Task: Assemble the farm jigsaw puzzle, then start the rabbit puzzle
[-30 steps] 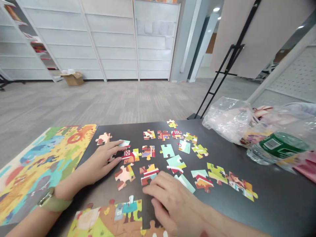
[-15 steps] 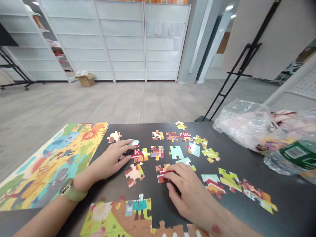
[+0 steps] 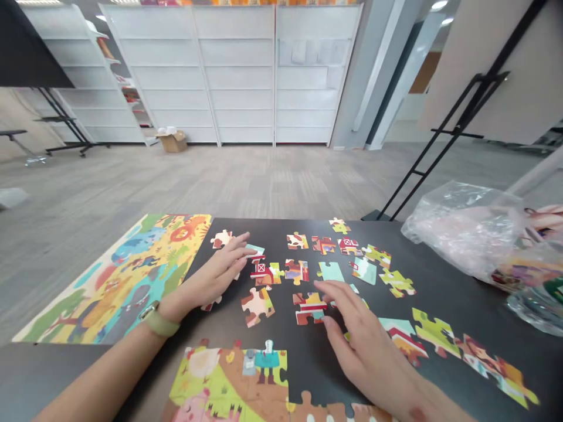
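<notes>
My left hand (image 3: 214, 275) has its fingers stretched out, their tips by a pale-blue puzzle piece with a red edge (image 3: 255, 252). Partly under that hand lies a cream-and-brown piece (image 3: 221, 239). A red barn piece (image 3: 264, 274) and a brown-spotted piece (image 3: 257, 306) are to its right. My right hand (image 3: 358, 340) is also open, thumb and fingers apart. Its thumb tip is beside a red-and-white-striped piece (image 3: 309, 308); whether they touch, I cannot tell. Its fingers partly cover other pieces below a plain pale-blue piece (image 3: 331, 271).
A joined puzzle section (image 3: 233, 375) lies at the near edge. The animal picture board (image 3: 132, 281) is on the left. Several loose pieces, including a green one (image 3: 435, 331), lie to the right. Plastic-wrapped goods (image 3: 466, 228) stand at the right, before a black easel (image 3: 440, 138).
My left hand has lifted off the barn piece and moved up toward the pale-blue one. My right hand has let go of the red-striped piece and spread its fingers. The view has shifted left.
</notes>
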A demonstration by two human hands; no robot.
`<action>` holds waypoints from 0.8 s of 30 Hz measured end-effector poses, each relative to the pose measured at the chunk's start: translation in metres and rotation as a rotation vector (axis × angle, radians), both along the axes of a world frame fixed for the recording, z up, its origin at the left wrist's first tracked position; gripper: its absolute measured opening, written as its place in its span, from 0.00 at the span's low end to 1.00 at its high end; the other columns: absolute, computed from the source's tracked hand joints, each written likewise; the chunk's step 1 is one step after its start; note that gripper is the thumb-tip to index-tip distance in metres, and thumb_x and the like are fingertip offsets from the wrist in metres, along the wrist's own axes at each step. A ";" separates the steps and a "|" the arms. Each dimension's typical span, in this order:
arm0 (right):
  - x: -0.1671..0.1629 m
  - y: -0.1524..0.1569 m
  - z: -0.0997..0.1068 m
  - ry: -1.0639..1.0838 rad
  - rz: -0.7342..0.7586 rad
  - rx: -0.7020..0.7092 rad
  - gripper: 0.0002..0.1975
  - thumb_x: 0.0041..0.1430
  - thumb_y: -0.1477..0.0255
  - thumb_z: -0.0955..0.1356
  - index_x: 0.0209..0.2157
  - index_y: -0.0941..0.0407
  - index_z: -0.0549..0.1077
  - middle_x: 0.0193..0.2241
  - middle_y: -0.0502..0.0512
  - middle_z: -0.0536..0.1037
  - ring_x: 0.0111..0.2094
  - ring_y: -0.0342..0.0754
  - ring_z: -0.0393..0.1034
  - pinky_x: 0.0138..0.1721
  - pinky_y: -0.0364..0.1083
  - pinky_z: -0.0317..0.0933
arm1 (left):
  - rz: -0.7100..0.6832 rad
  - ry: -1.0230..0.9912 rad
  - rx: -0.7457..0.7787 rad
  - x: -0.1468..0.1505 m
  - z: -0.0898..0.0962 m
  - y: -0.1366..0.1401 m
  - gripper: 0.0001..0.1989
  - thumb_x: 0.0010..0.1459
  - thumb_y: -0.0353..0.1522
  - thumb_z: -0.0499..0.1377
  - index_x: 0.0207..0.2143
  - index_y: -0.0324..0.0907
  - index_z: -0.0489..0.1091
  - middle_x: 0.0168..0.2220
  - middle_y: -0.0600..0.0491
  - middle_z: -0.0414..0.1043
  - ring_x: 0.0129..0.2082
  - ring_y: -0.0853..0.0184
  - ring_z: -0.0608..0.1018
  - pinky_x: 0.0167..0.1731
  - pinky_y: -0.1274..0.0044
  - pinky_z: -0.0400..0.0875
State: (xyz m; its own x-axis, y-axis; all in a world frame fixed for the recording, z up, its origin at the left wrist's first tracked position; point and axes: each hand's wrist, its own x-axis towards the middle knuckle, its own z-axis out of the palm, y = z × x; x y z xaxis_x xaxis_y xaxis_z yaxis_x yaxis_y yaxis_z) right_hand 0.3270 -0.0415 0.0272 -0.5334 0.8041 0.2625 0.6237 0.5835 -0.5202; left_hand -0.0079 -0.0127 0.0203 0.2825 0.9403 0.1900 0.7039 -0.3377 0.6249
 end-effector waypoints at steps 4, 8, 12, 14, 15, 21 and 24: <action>0.002 0.002 0.002 0.037 -0.011 -0.049 0.25 0.68 0.76 0.58 0.64 0.46 0.58 0.62 0.57 0.67 0.60 0.54 0.68 0.57 0.56 0.68 | 0.184 -0.506 0.032 -0.004 0.006 0.005 0.17 0.69 0.44 0.55 0.50 0.46 0.77 0.68 0.48 0.61 0.68 0.51 0.62 0.66 0.60 0.56; 0.004 0.002 0.002 0.061 -0.028 -0.086 0.27 0.65 0.79 0.57 0.64 0.47 0.58 0.62 0.58 0.67 0.60 0.54 0.68 0.57 0.57 0.68 | 0.250 -0.850 0.041 -0.010 0.006 0.012 0.16 0.66 0.45 0.58 0.42 0.43 0.78 0.58 0.45 0.72 0.52 0.56 0.76 0.49 0.68 0.73; 0.004 0.003 0.003 0.053 -0.034 -0.079 0.30 0.60 0.80 0.59 0.63 0.49 0.60 0.60 0.58 0.69 0.59 0.55 0.68 0.57 0.57 0.68 | 0.282 -0.945 0.013 -0.012 0.007 0.013 0.14 0.63 0.42 0.61 0.41 0.42 0.80 0.42 0.47 0.78 0.42 0.62 0.78 0.41 0.75 0.73; 0.003 0.003 0.003 0.036 -0.038 -0.048 0.31 0.59 0.80 0.60 0.63 0.50 0.60 0.60 0.59 0.70 0.60 0.55 0.67 0.58 0.58 0.67 | 0.300 -0.987 0.000 -0.012 0.008 0.012 0.14 0.62 0.42 0.61 0.38 0.42 0.80 0.39 0.48 0.78 0.39 0.64 0.78 0.39 0.76 0.73; 0.003 0.004 0.003 0.024 -0.043 -0.030 0.30 0.59 0.79 0.60 0.63 0.50 0.60 0.60 0.60 0.70 0.61 0.56 0.66 0.58 0.59 0.66 | 0.310 -1.005 -0.004 -0.011 0.009 0.012 0.13 0.62 0.41 0.61 0.36 0.42 0.80 0.39 0.49 0.78 0.38 0.65 0.77 0.38 0.77 0.73; 0.000 0.006 -0.003 -0.094 -0.054 0.024 0.27 0.62 0.74 0.63 0.63 0.53 0.64 0.59 0.64 0.73 0.62 0.61 0.65 0.58 0.64 0.65 | 0.347 -1.032 -0.038 -0.008 0.006 0.014 0.12 0.58 0.41 0.64 0.33 0.41 0.79 0.36 0.50 0.78 0.35 0.66 0.77 0.35 0.78 0.72; 0.001 0.007 -0.007 -0.113 -0.053 0.010 0.25 0.62 0.73 0.64 0.61 0.54 0.68 0.58 0.64 0.74 0.61 0.61 0.66 0.57 0.64 0.66 | 0.345 -1.010 -0.042 -0.006 0.005 0.014 0.12 0.57 0.41 0.64 0.33 0.41 0.78 0.37 0.50 0.78 0.35 0.66 0.76 0.34 0.77 0.71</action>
State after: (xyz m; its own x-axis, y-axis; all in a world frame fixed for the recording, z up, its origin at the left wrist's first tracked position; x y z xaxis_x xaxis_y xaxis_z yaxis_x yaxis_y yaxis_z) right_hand 0.3277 -0.0348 0.0206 -0.5170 0.8296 0.2109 0.7080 0.5529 -0.4394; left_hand -0.0136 0.0012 0.0254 -0.2707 0.9505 0.1527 -0.0930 -0.1837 0.9786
